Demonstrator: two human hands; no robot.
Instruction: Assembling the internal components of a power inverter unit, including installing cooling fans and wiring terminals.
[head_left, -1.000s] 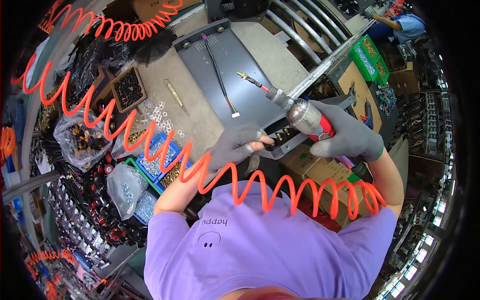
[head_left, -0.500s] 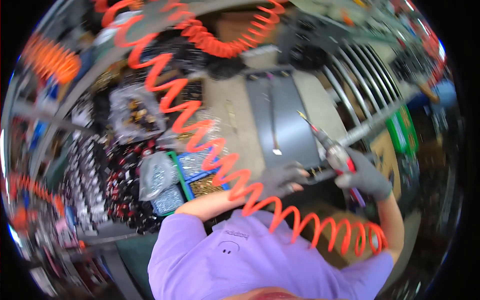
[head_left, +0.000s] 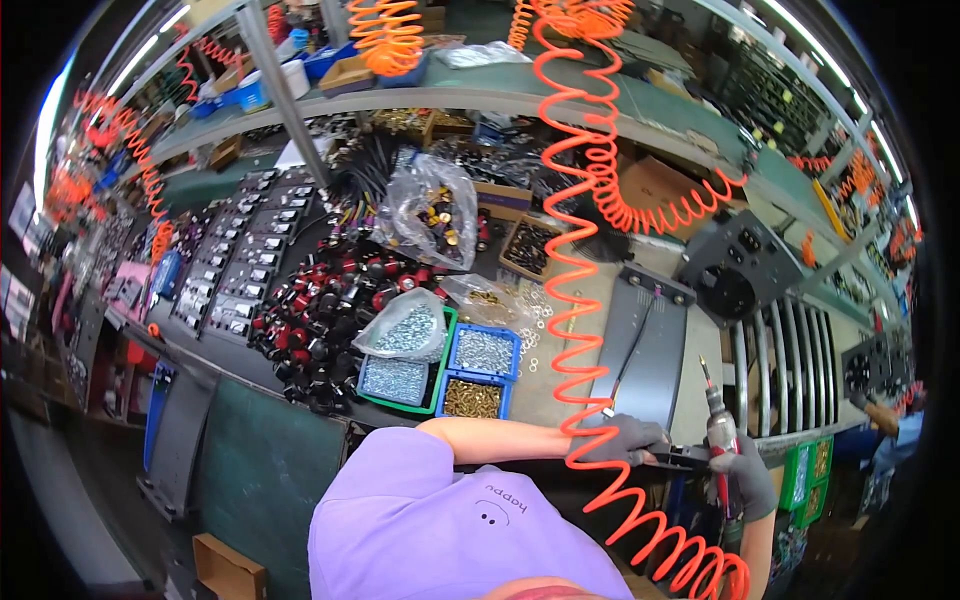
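Note:
My right hand, in a grey glove, is closed around a power screwdriver with a silver and red body. Its thin bit points up and away from me, apart from any screw. My left hand, also gloved, is closed at the near left corner of a long grey metal panel, beside its dark end flange. The coiled orange hose partly covers that hand. Along the panel lies a dark cable with a white connector at its near end.
A coiled orange air hose hangs across the bench. Left of the panel are blue bins of silver screws and brass screws, and red-black knobs. A slatted metal frame and black housing lie right.
The view has swung left and up, bringing in more of the bench and the shelf. My right hand still holds the screwdriver, now more upright; my left hand stays by the panel's near end.

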